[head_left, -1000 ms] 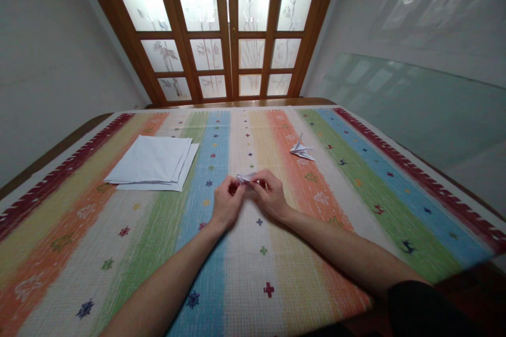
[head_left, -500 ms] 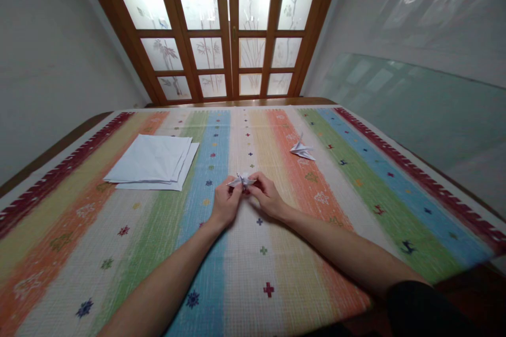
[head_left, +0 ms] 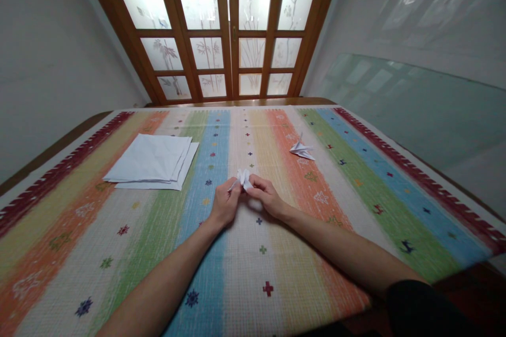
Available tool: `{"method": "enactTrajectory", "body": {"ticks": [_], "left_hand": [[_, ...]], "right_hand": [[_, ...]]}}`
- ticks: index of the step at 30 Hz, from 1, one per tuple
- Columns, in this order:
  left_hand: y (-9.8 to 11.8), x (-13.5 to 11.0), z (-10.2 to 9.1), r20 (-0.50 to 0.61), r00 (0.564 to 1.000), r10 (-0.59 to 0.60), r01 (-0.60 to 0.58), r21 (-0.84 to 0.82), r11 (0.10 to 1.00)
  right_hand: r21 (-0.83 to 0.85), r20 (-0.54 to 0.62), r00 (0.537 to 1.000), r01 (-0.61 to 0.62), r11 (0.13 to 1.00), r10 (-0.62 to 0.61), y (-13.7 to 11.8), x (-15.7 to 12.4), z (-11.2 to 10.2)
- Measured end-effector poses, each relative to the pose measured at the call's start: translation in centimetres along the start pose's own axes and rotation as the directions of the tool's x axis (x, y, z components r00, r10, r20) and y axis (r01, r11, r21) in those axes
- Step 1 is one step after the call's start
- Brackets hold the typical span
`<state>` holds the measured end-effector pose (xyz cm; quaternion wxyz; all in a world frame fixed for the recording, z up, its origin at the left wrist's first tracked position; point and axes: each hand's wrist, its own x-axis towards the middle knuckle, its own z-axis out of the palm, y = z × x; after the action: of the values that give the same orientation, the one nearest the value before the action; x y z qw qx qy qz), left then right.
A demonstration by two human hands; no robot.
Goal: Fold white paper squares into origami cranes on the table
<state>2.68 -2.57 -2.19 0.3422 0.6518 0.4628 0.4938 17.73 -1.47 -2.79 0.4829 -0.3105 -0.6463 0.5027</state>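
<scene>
Between my hands, a little above the tablecloth's middle stripe, is a small piece of folded white paper (head_left: 244, 178) with several creased flaps. My left hand (head_left: 226, 201) pinches its left side between thumb and fingers. From the other side, my right hand (head_left: 265, 196) grips the right edge the same way. Fingers cover the lower part of the paper. Off to the right, a finished-looking white origami crane (head_left: 302, 149) rests on the orange stripe, apart from both hands.
A stack of white paper sheets (head_left: 152, 160) lies on the left of the table. Beneath everything is a striped tablecloth (head_left: 245, 274) with small patterns. Wooden doors with glass panes (head_left: 233, 42) stand beyond the far table edge, and a wall is on each side.
The folded paper has turned in my fingers: its wide pointed flaps now stand more upright and look narrower. Both hands stay in nearly the same place.
</scene>
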Motion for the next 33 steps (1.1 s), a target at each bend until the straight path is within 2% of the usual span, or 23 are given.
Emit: {"method": "enactTrajectory", "body": {"ticks": [3, 6, 9, 12, 17, 23, 28, 33], "left_hand": [[-0.2, 0.4, -0.1, -0.022, 0.998, -0.063, 0.061, -0.082, 0.995], [-0.5, 1.1, -0.4, -0.068, 0.977, -0.202, 0.177, -0.265, 0.948], [-0.9, 2.1, -1.0, -0.135, 0.925, -0.356, 0.243, -0.511, 0.825], [-1.2, 2.7, -1.6, -0.156, 0.885, -0.439, 0.226, -0.681, 0.697], [-1.2, 3.2, -2.2, -0.119, 0.846, -0.520, 0.211, -0.821, 0.530], [-0.4, 3.6, -2.3, -0.035, 0.771, -0.636, 0.221, -0.922, 0.317], [-0.4, 3.6, -2.4, -0.017, 0.771, -0.636, 0.230, -0.924, 0.304], [-1.4, 3.6, -2.3, -0.093, 0.799, -0.594, 0.263, -0.834, 0.485]], "right_hand": [[0.089, -0.031, 0.997, -0.065, 0.994, 0.067, 0.5, 0.4, -0.4], [0.198, -0.095, 0.986, -0.119, 0.973, 0.140, 0.7, 0.8, -0.9], [0.307, -0.176, 0.966, -0.127, 0.943, 0.187, 0.6, 1.4, -1.5], [0.403, -0.197, 0.952, -0.139, 0.904, 0.234, 0.3, 1.7, -2.0], [0.523, -0.185, 0.931, -0.178, 0.834, 0.315, 0.5, 1.9, -2.4], [0.583, -0.161, 0.925, -0.191, 0.789, 0.343, 1.1, 2.0, -2.8], [0.627, -0.135, 0.923, -0.202, 0.752, 0.361, 1.8, 2.1, -3.3], [0.656, -0.151, 0.915, -0.191, 0.730, 0.374, 1.7, 2.1, -3.4]]}}
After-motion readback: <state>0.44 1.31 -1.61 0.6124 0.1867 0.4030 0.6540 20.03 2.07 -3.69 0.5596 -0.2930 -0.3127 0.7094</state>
